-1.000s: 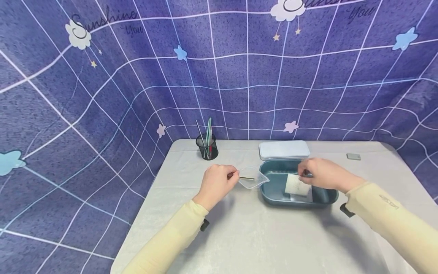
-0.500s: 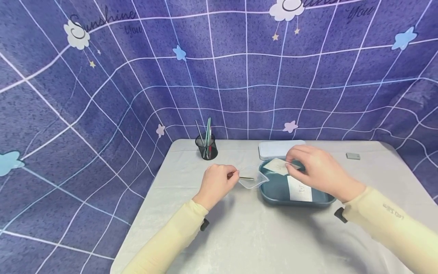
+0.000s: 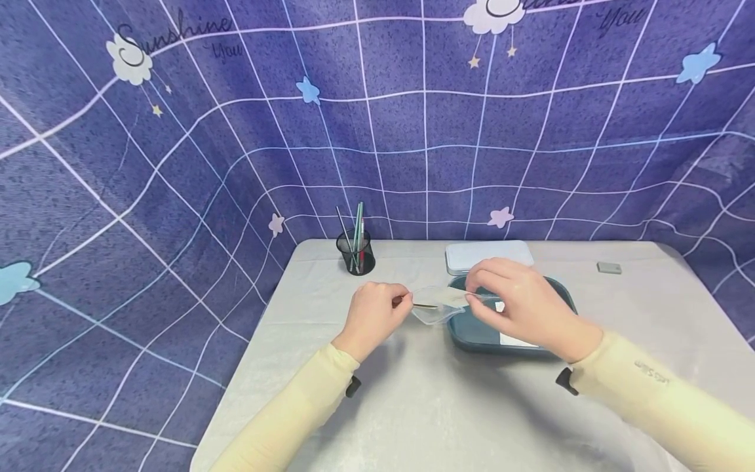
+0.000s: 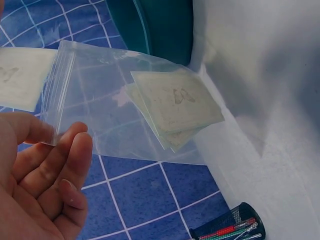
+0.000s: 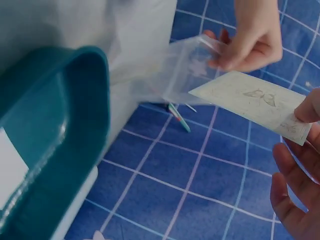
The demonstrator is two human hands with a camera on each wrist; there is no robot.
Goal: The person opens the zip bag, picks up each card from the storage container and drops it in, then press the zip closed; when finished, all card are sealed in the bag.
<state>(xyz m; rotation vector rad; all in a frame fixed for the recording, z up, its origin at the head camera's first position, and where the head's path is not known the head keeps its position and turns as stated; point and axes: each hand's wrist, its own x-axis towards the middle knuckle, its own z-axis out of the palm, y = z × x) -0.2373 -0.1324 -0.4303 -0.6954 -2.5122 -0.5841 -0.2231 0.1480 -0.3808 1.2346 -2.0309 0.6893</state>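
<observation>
My left hand (image 3: 400,303) pinches the mouth edge of a clear zip bag (image 3: 435,305), held just left of a teal tray (image 3: 472,334). The left wrist view shows two pale printed cards (image 4: 175,102) inside the bag (image 4: 110,130), with my fingers (image 4: 55,170) at its corner. My right hand (image 3: 472,298) pinches another pale card (image 3: 453,297) by one end and holds it at the bag's opening. In the right wrist view this card (image 5: 252,102) points toward the bag (image 5: 187,70) and the left hand (image 5: 250,42). A white card (image 3: 514,339) lies in the tray, partly hidden by my right hand.
The tray's pale lid (image 3: 466,255) lies behind it. A black mesh pen cup (image 3: 356,252) stands at the back left of the grey table (image 3: 425,406). A small grey block (image 3: 609,267) sits at the back right. A blue grid cloth surrounds the table.
My right hand lifted a card out of the tray and carried it left to the bag's mouth. The left hand and bag stayed in place.
</observation>
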